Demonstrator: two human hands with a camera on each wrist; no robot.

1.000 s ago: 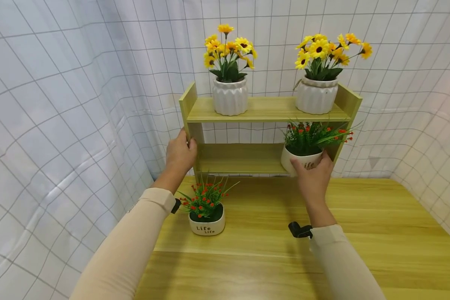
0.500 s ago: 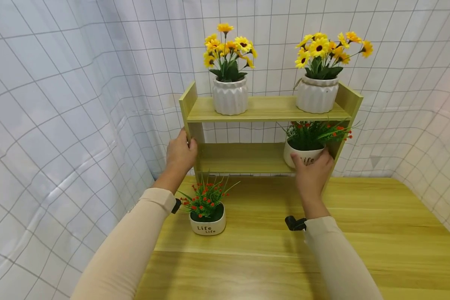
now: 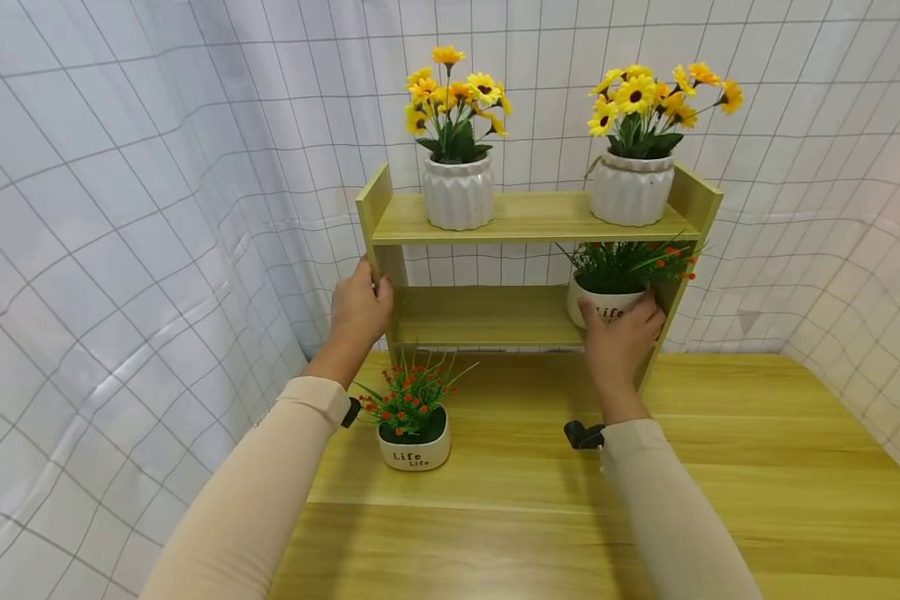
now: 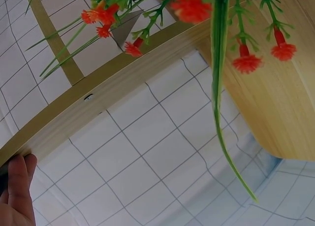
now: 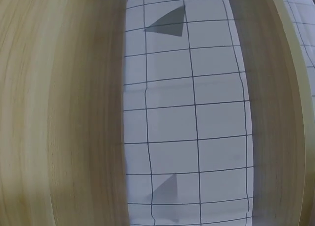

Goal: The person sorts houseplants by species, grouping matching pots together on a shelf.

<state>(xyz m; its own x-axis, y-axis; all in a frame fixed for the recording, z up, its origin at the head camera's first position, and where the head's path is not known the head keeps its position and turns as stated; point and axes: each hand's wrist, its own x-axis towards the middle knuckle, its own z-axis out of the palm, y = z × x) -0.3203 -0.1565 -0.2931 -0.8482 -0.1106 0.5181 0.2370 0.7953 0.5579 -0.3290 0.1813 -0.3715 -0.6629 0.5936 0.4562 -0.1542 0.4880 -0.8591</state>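
My left hand (image 3: 362, 304) grips the left side panel of a wooden two-tier shelf (image 3: 487, 317), thumb at its front edge. In the left wrist view, fingertips (image 4: 22, 169) lie against that panel (image 4: 106, 83). At the right end of the lower tier, my right hand (image 3: 619, 342) holds an oval white flowerpot (image 3: 598, 298) lettered "Life", with red flowers and green blades under the top board. Thumb and fingers span the pot's front and right side. The right wrist view shows only wood and the gridded backdrop, with the hand out of sight.
A matching flowerpot (image 3: 414, 450) with red flowers stands on the wooden table (image 3: 495, 517), below the left forearm. Two ribbed white pots of yellow flowers, a left pot (image 3: 459, 193) and a right pot (image 3: 633, 193), stand on the top tier. Gridded cloth (image 3: 157, 250) hangs around.
My right hand has pushed the flowerpot farther back on the lower tier, and its forearm has shifted slightly left. My left hand keeps its grip on the side panel.
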